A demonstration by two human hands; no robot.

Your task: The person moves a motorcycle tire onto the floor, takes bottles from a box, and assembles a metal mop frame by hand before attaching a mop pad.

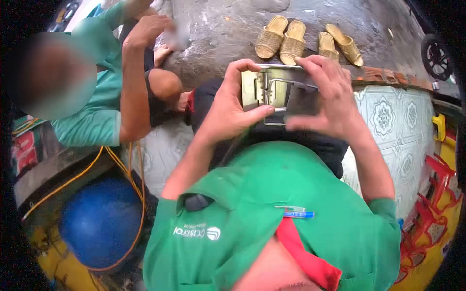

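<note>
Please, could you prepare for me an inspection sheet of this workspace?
Surface: pale patterned floor; dark, wet-looking ground beyond it.
Job's things: shiny rectangular metal part, held up off the floor.
Clutter: two pairs of woven sandals; red plastic chairs at the right.
Hands: left hand grips the part's left side; right hand is at its right side, thumb blurred, grip unclear.
Cables: orange cord or hose around a round blue object.
Surroundings: co-worker at left; wheel at upper right.
</note>
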